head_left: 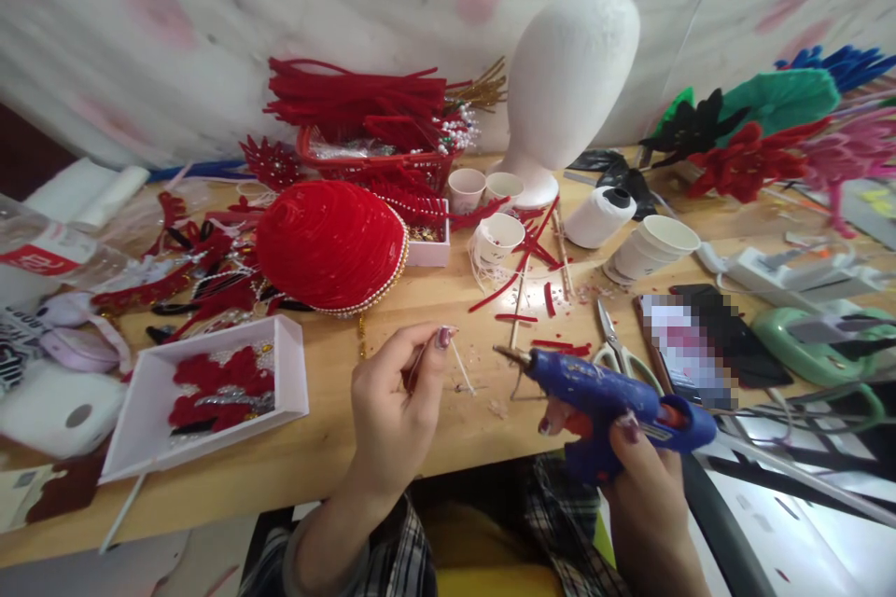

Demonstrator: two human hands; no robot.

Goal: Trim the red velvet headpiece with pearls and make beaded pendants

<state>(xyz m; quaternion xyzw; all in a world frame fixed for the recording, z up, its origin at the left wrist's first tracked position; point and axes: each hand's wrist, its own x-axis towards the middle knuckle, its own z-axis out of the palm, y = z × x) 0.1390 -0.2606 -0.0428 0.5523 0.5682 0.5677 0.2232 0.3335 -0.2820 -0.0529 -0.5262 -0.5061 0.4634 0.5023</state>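
My right hand (640, 476) is wrapped round the handle of a blue hot glue gun (595, 387). The gun's metal nozzle points left, towards my other hand. My left hand (396, 392) is closed in a pinch above the wooden table, thumb and forefinger pressed together. What it holds is too small to name; a thin white strand (462, 364) runs down from near the fingertips towards the tabletop. A gap separates the nozzle from my left fingers. Beyond my left hand lies a red dome-shaped cap (326, 247) edged with pearl and gold beads.
A white foam head (574, 79) stands at the back beside a red basket (378, 173) of red stems. Scissors (616, 350), a phone (686, 345) and paper cups (651, 247) are to the right. A white tray (290, 373) of red flowers sits left. Red offcuts (550, 298) lie mid-table.
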